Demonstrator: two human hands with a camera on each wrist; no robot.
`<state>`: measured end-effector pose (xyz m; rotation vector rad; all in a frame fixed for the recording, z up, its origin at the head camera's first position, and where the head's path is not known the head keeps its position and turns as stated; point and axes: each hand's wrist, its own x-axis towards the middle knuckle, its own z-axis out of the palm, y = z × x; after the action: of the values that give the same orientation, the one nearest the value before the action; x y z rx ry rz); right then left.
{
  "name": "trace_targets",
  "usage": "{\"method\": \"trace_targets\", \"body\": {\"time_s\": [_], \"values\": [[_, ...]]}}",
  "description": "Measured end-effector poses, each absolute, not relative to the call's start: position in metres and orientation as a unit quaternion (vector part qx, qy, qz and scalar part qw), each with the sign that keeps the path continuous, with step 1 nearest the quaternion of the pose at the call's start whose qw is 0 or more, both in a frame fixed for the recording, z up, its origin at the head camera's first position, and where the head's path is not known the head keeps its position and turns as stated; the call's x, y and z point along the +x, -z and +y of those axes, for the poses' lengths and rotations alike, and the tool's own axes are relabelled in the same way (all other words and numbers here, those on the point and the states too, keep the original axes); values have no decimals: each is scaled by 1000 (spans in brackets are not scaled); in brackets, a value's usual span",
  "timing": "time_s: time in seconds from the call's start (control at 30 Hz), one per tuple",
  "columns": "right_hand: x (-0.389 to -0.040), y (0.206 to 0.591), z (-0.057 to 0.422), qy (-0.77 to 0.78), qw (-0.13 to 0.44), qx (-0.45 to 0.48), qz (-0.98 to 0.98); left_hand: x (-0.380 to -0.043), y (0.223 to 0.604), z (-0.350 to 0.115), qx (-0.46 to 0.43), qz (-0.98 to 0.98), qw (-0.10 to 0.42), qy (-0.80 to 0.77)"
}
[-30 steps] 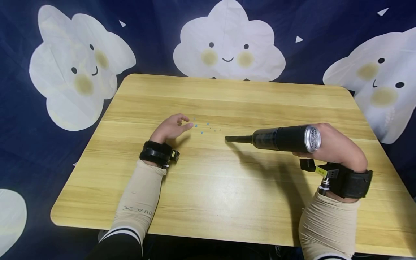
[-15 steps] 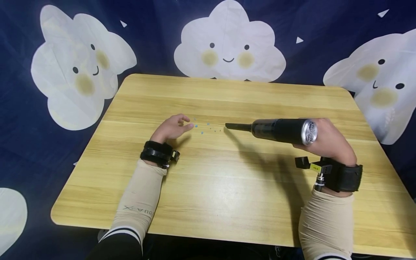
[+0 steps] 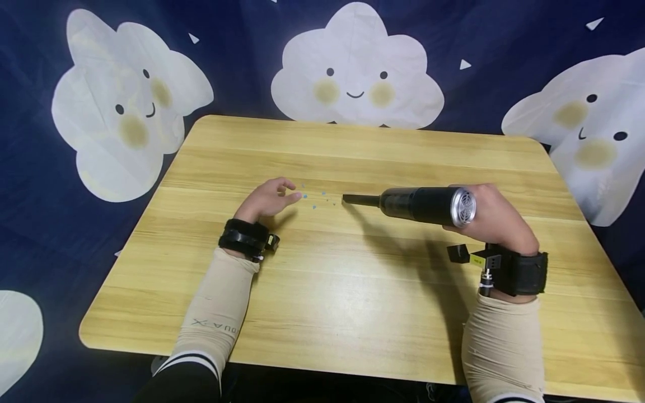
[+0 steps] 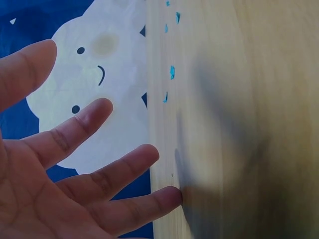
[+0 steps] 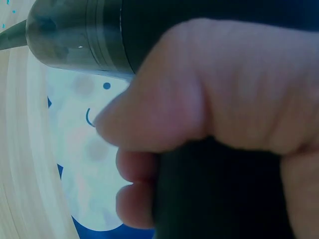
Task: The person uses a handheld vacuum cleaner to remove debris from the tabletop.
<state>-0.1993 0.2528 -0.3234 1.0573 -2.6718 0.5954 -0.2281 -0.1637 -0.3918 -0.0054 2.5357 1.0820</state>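
My right hand (image 3: pixel 496 215) grips the vacuum (image 3: pixel 418 204); its nozzle has advanced toward 9 o'clock, nearly reaching the blue scraps (image 3: pixel 313 206). Left hand (image 3: pixel 267 198) open, unmoved.

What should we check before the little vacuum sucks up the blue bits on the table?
1. Firm hold on the handheld vacuum: ok. The right hand has its fingers curled round the handle.
2. Nozzle aimed at the blue bits: ok. Its tip points at them and sits just to their right.
3. Nozzle low enough to reach them: cannot tell. Its height above the table is unclear.
4. Left hand out of the way: not ok. It rests open on the table, with fingertips right beside the bits.
5. Vacuum switched on: cannot tell. No switch or light shows.
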Motion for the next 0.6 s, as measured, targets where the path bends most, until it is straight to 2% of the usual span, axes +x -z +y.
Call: {"method": "trace_targets", "body": {"time_s": [0.6], "values": [[-198, 323, 247, -211, 83, 357, -906, -227, 391, -164, 3, 903, 195, -383]]}}
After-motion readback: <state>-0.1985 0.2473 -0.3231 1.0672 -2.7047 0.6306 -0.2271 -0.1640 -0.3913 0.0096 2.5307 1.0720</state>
